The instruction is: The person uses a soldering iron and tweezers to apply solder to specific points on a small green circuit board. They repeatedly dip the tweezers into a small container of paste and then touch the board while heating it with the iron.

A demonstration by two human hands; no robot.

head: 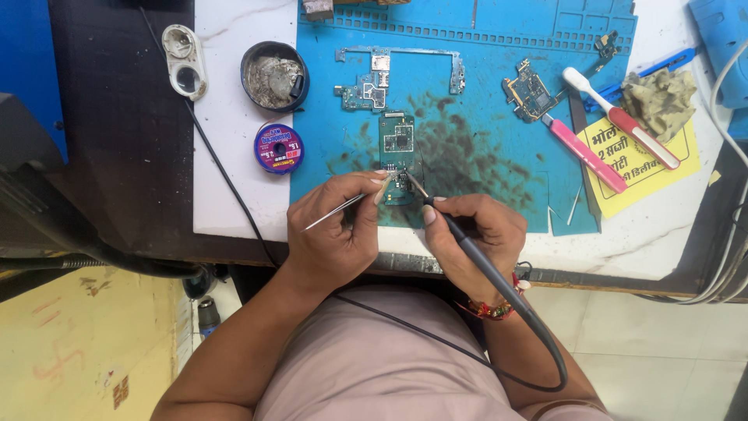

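Circuit board [398,156], a small green one, lies on the blue work mat [499,47] near the mat's front edge, roughly at the middle of the bench [234,171], and both hands meet over its lower end. Left hand [335,230] has its grip closed around fine metal tweezers [336,210], whose tips reach to the board's near end; right hand [467,230] has its grip closed pen-fashion around a dark soldering iron [467,249], the tip set down on the same spot, its cable looping back toward the person's lap. Whether the tweezers pinch a part is too small to tell

As a judgement, the work sits mid-way: the board is already stripped from any housing and laid bare, the mat around it is darkly smudged, and tool and tweezers are engaged at one joint, so the soldering itself looks in hand and not finished. Nothing shows the board refitted into anything

Toward the mat's back edge lie a thin frame-shaped board [389,74] and another small board [530,92]. Off the mat's left edge sit a round dark tin [274,76] of greyish material, a reel [278,147] with a purple label, and a white plastic piece [185,61]. Near the bench's right edge are a pink-handled tool [586,152], a toothbrush [619,117], a yellow paper [639,168] and a crumpled cloth [658,97]
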